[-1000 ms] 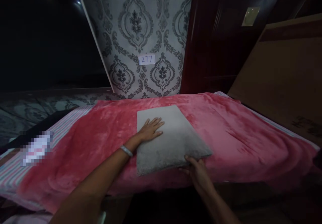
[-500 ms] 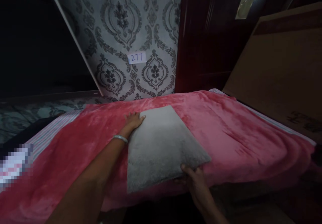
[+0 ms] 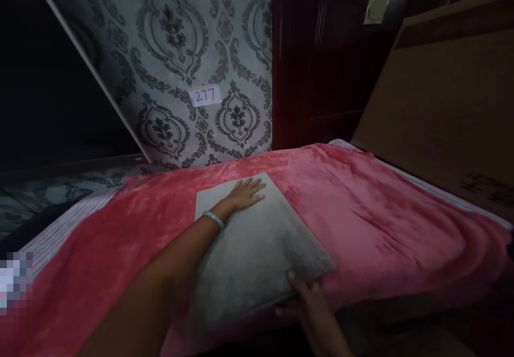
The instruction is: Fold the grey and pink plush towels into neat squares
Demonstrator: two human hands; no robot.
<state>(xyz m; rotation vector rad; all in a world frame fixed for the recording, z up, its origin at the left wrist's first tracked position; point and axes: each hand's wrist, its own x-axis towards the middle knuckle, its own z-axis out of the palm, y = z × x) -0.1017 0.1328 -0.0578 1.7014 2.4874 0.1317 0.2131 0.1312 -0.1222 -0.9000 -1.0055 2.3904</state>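
Note:
A flat, four-cornered piece of grey plush cloth (image 3: 257, 250) lies on a pink-red plush blanket (image 3: 361, 218). Whether it is a single layer or a cover cannot be made out. On its far part rests my left hand (image 3: 246, 194), palm down with fingers spread, a pale bangle (image 3: 213, 219) at the wrist. At the near edge, toward the right corner, my right hand (image 3: 307, 298) pinches the grey cloth, thumb on top and fingers underneath, partly hidden.
Patterned wallpaper (image 3: 172, 36) with a paper label (image 3: 205, 96) reading 277 rises behind the blanket. A large dark screen (image 3: 60, 78) stands at left. Beside a dark red panel (image 3: 313, 68), a cardboard box (image 3: 450, 100) borders the right. Striped fabric (image 3: 76, 223) shows beneath the blanket.
My left hand has moved right from the cloth's left edge onto its far part. My right hand keeps its pinch at the near edge. The view has shifted slightly.

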